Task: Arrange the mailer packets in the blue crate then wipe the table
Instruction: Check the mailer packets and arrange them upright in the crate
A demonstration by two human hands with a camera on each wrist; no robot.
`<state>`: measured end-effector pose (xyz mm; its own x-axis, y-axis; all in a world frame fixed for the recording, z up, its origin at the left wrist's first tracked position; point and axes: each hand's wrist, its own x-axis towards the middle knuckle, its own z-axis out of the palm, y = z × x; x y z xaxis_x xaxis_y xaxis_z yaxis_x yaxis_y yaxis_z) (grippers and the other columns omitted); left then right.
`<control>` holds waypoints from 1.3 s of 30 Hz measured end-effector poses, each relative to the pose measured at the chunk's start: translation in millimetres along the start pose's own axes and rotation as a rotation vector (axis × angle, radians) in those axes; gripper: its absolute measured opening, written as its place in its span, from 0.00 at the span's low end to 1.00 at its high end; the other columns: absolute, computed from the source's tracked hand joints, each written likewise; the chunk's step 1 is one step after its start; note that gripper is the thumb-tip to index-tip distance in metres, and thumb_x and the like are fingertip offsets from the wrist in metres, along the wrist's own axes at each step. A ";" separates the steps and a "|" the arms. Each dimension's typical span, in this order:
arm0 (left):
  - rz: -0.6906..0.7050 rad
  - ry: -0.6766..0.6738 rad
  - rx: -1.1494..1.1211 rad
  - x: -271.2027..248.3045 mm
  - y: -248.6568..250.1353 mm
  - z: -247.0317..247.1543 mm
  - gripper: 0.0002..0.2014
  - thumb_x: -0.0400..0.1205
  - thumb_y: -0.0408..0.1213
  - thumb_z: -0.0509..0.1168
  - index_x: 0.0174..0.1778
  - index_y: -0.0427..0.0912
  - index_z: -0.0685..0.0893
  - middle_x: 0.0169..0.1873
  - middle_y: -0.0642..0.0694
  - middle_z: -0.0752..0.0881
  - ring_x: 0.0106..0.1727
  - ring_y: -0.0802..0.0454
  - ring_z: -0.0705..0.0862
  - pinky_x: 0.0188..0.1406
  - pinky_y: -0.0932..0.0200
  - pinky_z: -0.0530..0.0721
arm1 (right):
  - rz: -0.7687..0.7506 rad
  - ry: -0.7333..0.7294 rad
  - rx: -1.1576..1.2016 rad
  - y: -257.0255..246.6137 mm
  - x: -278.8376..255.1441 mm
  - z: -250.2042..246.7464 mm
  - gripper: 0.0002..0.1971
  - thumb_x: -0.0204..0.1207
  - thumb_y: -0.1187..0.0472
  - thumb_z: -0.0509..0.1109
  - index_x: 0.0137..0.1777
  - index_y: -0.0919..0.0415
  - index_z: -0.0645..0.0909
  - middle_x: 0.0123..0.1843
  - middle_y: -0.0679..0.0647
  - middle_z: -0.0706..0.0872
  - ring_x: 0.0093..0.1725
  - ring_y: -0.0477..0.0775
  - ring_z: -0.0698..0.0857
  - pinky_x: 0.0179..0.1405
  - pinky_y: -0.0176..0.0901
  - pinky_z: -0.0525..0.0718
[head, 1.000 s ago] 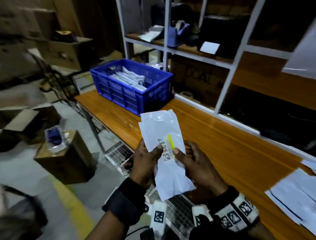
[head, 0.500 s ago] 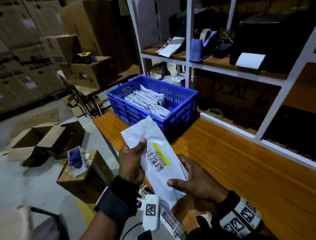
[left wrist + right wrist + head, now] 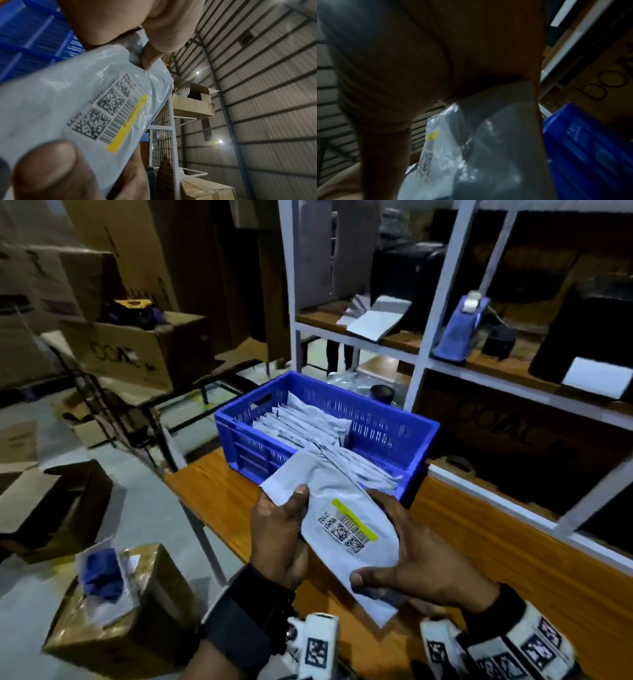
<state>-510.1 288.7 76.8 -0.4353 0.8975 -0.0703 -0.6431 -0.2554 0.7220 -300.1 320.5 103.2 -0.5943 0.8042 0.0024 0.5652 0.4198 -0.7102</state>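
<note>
A warehouse packing station is shown. Brown cartons (image 3: pixel 130 354) are seen stacked high at the far left, one of them printed with a brand name, and opened boxes (image 3: pixel 51 498) are scattered over the grey concrete floor (image 3: pixel 144 529). White metal shelving (image 3: pixel 421 364) is mounted along the right, and a blue tape dispenser (image 3: pixel 459 330) is kept on one of its wooden shelves. A blue crate (image 3: pixel 376 419) filled with mailers (image 3: pixel 308 422) is set on the wooden table (image 3: pixel 513 559). A barcode label (image 3: pixel 106 108) is carried on one mailer. Corrugated metal walling (image 3: pixel 265 94) and wire-mesh racking (image 3: pixel 163 148) are caught in the left wrist view.
</note>
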 end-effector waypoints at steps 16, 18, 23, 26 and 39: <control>-0.140 -0.275 0.107 157.8 44.7 45.7 0.24 0.80 0.19 0.68 0.74 0.32 0.78 0.67 0.27 0.86 0.61 0.37 0.87 0.63 0.44 0.84 | 0.087 0.147 -0.180 -40.7 99.6 -63.8 0.41 0.67 0.32 0.82 0.78 0.33 0.70 0.65 0.32 0.88 0.60 0.33 0.88 0.59 0.47 0.88; -0.143 -0.303 0.089 167.9 45.8 63.1 0.27 0.79 0.23 0.70 0.76 0.31 0.76 0.68 0.28 0.86 0.63 0.37 0.87 0.68 0.41 0.82 | 0.048 0.155 -0.249 -39.9 125.5 -81.7 0.47 0.67 0.27 0.79 0.83 0.32 0.62 0.71 0.32 0.84 0.64 0.35 0.86 0.62 0.46 0.87; -0.107 -0.333 0.140 216.2 58.0 90.5 0.22 0.84 0.19 0.63 0.76 0.33 0.77 0.64 0.36 0.89 0.54 0.49 0.92 0.47 0.61 0.90 | 0.025 0.145 -0.306 -6.9 198.8 -108.9 0.48 0.73 0.27 0.72 0.89 0.44 0.60 0.84 0.41 0.73 0.80 0.46 0.76 0.75 0.53 0.80; -0.130 -0.340 0.286 259.7 61.4 86.5 0.22 0.85 0.17 0.62 0.71 0.42 0.81 0.57 0.38 0.87 0.45 0.50 0.87 0.37 0.65 0.86 | 0.071 0.121 -0.339 4.1 223.0 -120.5 0.41 0.75 0.30 0.72 0.85 0.44 0.65 0.78 0.47 0.81 0.73 0.52 0.82 0.68 0.56 0.83; -0.330 -0.283 0.620 484.6 88.5 44.5 0.03 0.85 0.38 0.65 0.49 0.52 0.80 0.31 0.52 0.82 0.23 0.62 0.78 0.23 0.63 0.74 | 0.564 0.098 -0.555 57.9 325.2 -83.8 0.08 0.76 0.59 0.69 0.49 0.50 0.73 0.46 0.54 0.85 0.48 0.64 0.84 0.41 0.53 0.79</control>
<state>-749.9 717.1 137.3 -0.0489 0.9717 -0.2310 -0.2034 0.2168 0.9548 -412.7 641.7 121.9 -0.0955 0.9803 -0.1729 0.9836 0.0662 -0.1680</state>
